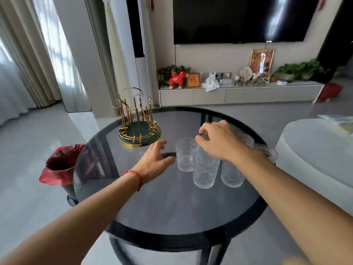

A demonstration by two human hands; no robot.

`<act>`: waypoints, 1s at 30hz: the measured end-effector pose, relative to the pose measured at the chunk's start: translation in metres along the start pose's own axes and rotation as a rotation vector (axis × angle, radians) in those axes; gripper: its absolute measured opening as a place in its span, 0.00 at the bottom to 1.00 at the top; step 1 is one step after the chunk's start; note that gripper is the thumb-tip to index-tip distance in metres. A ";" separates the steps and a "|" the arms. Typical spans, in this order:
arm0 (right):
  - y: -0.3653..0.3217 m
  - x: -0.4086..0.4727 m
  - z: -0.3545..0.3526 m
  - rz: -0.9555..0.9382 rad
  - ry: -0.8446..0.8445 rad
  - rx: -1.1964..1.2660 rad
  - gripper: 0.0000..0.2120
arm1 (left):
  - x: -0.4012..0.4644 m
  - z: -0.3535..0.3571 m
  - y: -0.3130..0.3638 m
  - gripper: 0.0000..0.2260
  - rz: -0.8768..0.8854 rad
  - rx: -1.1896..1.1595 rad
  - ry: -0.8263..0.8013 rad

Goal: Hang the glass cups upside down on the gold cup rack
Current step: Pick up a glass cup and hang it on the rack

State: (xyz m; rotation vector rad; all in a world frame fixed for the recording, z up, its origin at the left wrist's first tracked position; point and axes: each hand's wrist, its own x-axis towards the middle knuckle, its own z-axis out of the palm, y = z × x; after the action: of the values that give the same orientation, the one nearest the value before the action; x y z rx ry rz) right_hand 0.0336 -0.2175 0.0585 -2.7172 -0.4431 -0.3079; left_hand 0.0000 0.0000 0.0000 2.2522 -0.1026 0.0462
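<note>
Several clear ribbed glass cups (pixel 186 156) stand upright right of the gold wire cup rack (pixel 138 119) on the round dark glass bench (pixel 172 203); right hand (pixel 219 140) curls over one rim, pinching it to lift, while left hand (pixel 154 159) is spread, empty.

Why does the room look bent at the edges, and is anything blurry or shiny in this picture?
Head view: the wide lens bows the curtains; window light glares on the TV and round glass table; the clear cups under the right hand look soft; the left hand is slightly motion-blurred.
</note>
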 end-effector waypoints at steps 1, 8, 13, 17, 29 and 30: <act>-0.003 -0.012 -0.001 0.045 -0.039 -0.084 0.22 | -0.006 -0.003 0.005 0.33 -0.001 0.015 -0.007; -0.007 -0.039 0.036 0.096 -0.113 -0.514 0.45 | 0.019 0.006 0.021 0.43 0.073 0.196 -0.050; -0.005 -0.027 0.049 0.087 -0.097 -0.484 0.44 | 0.062 0.027 0.014 0.49 0.010 0.148 -0.131; -0.002 -0.026 0.047 0.051 -0.108 -0.464 0.39 | 0.066 0.031 -0.001 0.51 0.012 0.031 -0.139; -0.039 -0.005 -0.033 0.217 -0.017 0.667 0.32 | 0.022 -0.022 0.010 0.16 -0.147 -0.719 0.068; -0.043 0.005 -0.028 0.238 -0.047 0.780 0.31 | 0.021 -0.028 0.011 0.21 -0.229 -0.935 -0.071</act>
State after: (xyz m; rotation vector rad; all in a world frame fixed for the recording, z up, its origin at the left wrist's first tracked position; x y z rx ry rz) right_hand 0.0195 -0.1891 0.0990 -1.9825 -0.1857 0.0068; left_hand 0.0200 0.0134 0.0279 1.3184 0.0861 -0.1725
